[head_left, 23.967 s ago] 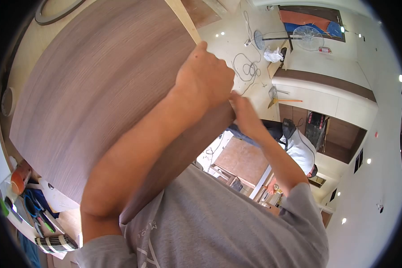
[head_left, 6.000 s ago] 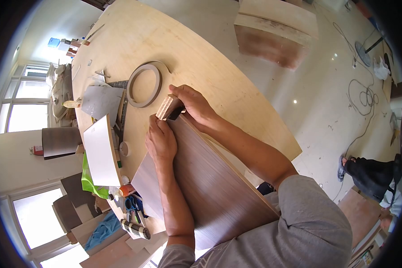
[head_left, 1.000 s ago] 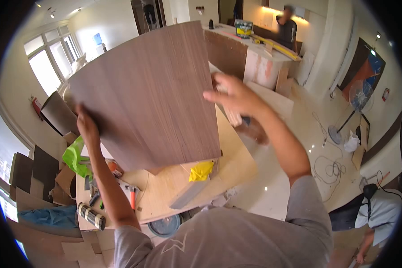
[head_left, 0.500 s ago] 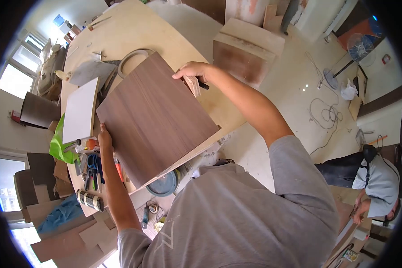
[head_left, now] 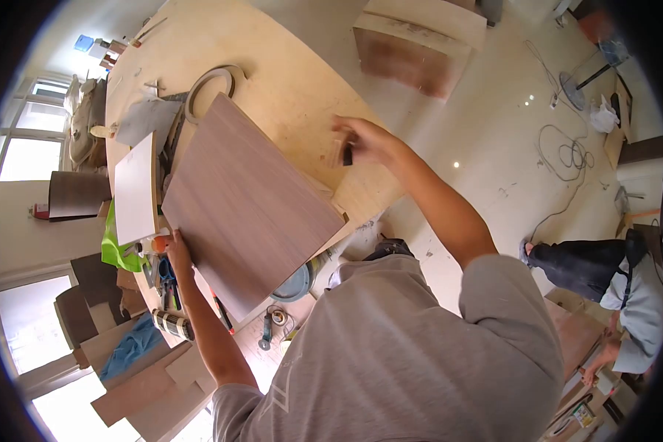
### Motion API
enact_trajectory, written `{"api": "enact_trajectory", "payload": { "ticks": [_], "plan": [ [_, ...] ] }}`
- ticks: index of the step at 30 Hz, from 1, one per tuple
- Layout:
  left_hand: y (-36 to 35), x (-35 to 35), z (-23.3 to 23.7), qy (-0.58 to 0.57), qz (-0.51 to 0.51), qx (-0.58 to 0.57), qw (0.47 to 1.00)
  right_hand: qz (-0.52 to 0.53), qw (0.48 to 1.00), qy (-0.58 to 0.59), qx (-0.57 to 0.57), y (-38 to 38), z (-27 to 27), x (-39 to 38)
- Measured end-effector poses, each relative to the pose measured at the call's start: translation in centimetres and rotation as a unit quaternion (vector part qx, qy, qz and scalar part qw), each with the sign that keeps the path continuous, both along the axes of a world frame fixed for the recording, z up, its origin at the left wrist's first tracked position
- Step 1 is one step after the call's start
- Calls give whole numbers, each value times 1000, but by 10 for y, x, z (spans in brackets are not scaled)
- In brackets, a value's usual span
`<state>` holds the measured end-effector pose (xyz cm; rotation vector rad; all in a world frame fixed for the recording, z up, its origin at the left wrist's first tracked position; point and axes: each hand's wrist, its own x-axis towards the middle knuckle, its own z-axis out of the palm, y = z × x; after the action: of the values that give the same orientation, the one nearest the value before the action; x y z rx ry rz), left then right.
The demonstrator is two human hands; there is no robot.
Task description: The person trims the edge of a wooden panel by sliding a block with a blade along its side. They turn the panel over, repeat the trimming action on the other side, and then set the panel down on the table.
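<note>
A brown wood-grain panel (head_left: 250, 199) lies tilted over the near edge of the workbench. Its left edge is gripped by my left hand (head_left: 177, 250), thumb on the face. Off to the panel's right, my right hand (head_left: 368, 141) is raised and blurred, closed around a small plywood block (head_left: 337, 152). A short black piece (head_left: 348, 153) also shows at that hand; I cannot make out what it is. Beyond the panel lies a roll of edge banding (head_left: 191, 99). A white board (head_left: 135, 193) stands to the left of the panel.
The pale workbench (head_left: 272, 55) carries blue-handled scissors (head_left: 168, 276) and a green bag (head_left: 114, 243) on its left side. A dusty box (head_left: 405, 59) stands beyond it. A cable (head_left: 567, 158) and fan (head_left: 571, 88) are on the floor. Another person (head_left: 626, 295) works at right.
My right hand has left the panel's far right edge and moved right with the plywood block. My left hand keeps its grip on the panel. The camera view has shifted.
</note>
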<state>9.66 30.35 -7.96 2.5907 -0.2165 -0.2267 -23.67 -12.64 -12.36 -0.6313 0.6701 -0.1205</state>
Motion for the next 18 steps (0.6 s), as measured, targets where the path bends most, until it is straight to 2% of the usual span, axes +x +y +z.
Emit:
{"api": "enact_trajectory", "payload": {
  "ticks": [2, 4, 5, 7, 9, 10, 13, 14, 17, 18],
  "plan": [
    [-30, -48, 46, -112, -16, 180, 977, -19, 997, -34, 69, 10, -30, -46],
    [-59, -108, 75, -253, -154, 108, 949, -11, 990, -82, 112, 30, -42, -86],
    [-80, -149, 90, -200, -234, 19, 951, -16, 989, -74, 123, 43, -35, -99],
    [-107, -226, 99, -107, -432, -24, 895, -25, 987, -59, 144, 61, -12, -118],
    [-139, -291, 113, -105, -480, 56, 869, -52, 993, -80, 75, 74, -18, -117],
    [-144, -301, 108, -118, -471, 61, 872, -66, 993, -89, 38, 80, -17, -115],
    [-153, -311, 84, -171, -442, 77, 877, 5, 996, -83, -8, 91, 11, -107],
    [-153, -310, 74, -198, -434, 89, 874, -16, 993, -80, -82, 99, 19, -98],
    [-153, -311, 71, -217, -422, 84, 876, -23, 994, -99, -45, 105, 48, -84],
    [-152, -311, 70, -219, -422, 90, 875, 4, 994, -101, -32, 103, 50, -83]
  ]
}}
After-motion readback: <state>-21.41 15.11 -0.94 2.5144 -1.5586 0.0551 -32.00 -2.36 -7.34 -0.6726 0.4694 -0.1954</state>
